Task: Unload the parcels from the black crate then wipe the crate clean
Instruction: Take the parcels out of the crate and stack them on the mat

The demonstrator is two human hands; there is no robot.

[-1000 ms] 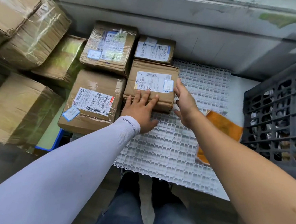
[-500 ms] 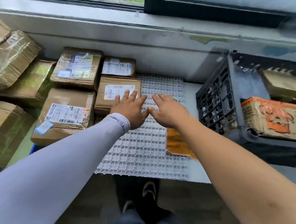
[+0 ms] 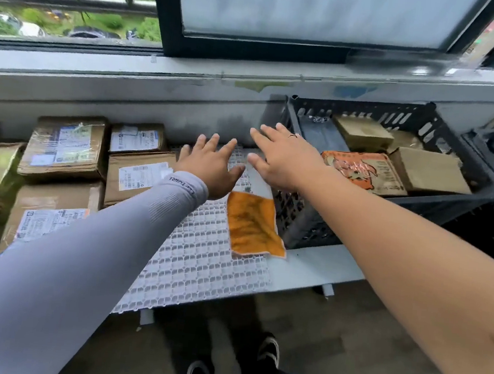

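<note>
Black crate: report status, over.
Left hand and right hand open, holding nothing. Black crate not unloaded: orange-printed parcel and brown parcels inside. Orange cloth beside crate, untouched. Nothing in the way.

The black crate (image 3: 306,223) is showing matt perforated plastic. Brown cardboard parcels (image 3: 364,132) are wearing glossy tape and paper labels. The white mat (image 3: 201,261) is looking like plastic lattice, the orange cloth (image 3: 254,224) soft and napped.
</note>
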